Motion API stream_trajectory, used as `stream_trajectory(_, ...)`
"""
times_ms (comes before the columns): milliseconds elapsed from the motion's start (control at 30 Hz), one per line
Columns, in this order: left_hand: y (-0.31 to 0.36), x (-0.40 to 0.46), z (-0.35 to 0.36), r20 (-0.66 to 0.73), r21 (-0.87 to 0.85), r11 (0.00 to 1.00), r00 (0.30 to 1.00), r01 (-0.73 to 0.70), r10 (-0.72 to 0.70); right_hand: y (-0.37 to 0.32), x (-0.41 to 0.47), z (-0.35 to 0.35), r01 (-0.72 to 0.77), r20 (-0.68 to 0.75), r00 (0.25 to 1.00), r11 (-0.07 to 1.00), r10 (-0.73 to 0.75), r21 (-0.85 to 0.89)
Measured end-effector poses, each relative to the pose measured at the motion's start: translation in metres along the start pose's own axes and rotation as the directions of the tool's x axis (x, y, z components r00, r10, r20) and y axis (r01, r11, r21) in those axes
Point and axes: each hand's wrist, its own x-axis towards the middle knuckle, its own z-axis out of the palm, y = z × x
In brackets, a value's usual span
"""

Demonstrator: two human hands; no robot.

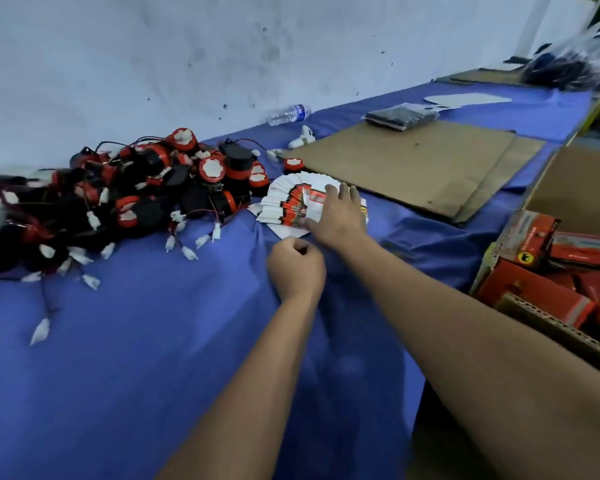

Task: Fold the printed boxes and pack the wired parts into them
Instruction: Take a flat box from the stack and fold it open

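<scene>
A long table against a stained wall

A blue cloth (153,341) covers the table and wrinkles in places. Behind it stands a pale wall (153,64), scuffed and spotted with dark marks. The light is dim and even, with a bluish cast over everything.

Parts pile (84,209) — left edge cut off

One head-worn view looks forward and down, close over a blue-covered table (153,358), facing a pale wall (153,57) behind it.
</scene>
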Motion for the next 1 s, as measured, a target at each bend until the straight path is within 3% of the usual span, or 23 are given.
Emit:
stream_trajectory(100, -0.005, 0.019, 0.000, -0.048, -0.034, 0.999, 0.998, 0.036, -0.037, 0.005, 0.022, 0.019, 0.022, 0.112, 0.994, 1.000, -0.020, -0.013)
stream_trajectory(200, -0.008, 0.036, 0.002, -0.035, -0.178, 0.969, 0.983, 0.174, -0.183, 0.008, 0.024, 0.028, 0.035, 0.015, 0.999, 0.993, -0.034, -0.112)
stream_trajectory(267, -0.002, 0.045, 0.001, 0.042, -0.376, 0.878, 0.952, 0.297, -0.303, 0.001, 0.014, 0.023, 0.051, -0.053, 0.997, 0.986, -0.060, -0.158)
stream_trajectory(333, 0.005, 0.051, -0.007, 0.207, -0.529, 0.730, 0.900, 0.434, -0.384, -0.008, -0.004, 0.016, 0.115, -0.118, 0.984, 0.985, -0.130, -0.126)
stream_trajectory(433, 0.014, 0.047, -0.041, 0.513, -0.603, 0.552, 0.810, 0.576, -0.285, -0.028, -0.049, 0.009, 0.319, -0.299, 0.914, 0.940, -0.273, 0.116)
stream_trajectory(533, 0.010, 0.037, -0.085, 0.609, -0.662, 0.495, 0.789, 0.562, -0.081, -0.060, -0.100, 0.010, 0.493, -0.363, 0.859, 0.774, -0.360, 0.398)
stream_trajectory(667, -0.008, 0.020, -0.168, 0.493, -0.779, 0.448, 0.870, 0.438, 0.007, -0.111, -0.148, 0.013, 0.616, -0.256, 0.755, 0.519, -0.604, 0.593)
stream_trajectory(733, -0.023, 0.014, -0.214, 0.374, -0.837, 0.437, 0.927, 0.328, 0.021, -0.137, -0.166, 0.017, 0.538, -0.189, 0.707, 0.345, -0.681, 0.769)
stream_trajectory(767, -0.032, 0.010, -0.233, 0.318, -0.854, 0.433, 0.948, 0.289, -0.006, -0.148, -0.171, 0.020, 0.462, -0.164, 0.724, 0.295, -0.671, 0.836)
stream_trajectory(867, -0.060, -0.008, -0.286, 0.141, -0.817, 0.552, 0.986, 0.165, -0.085, -0.189, -0.183, 0.039, 0.265, -0.050, 0.772, 0.248, -0.634, 0.932)
stream_trajectory(933, -0.078, -0.019, -0.316, 0.001, -0.742, 0.668, 0.997, 0.050, -0.074, -0.213, -0.190, 0.059, 0.156, 0.060, 0.717, 0.244, -0.694, 0.957)
stream_trajectory(1000, -0.091, -0.026, -0.339, -0.208, -0.708, 0.701, 0.974, -0.091, -0.084, -0.227, -0.199, 0.080, 0.139, 0.110, 0.614, 0.245, -0.782, 0.960)
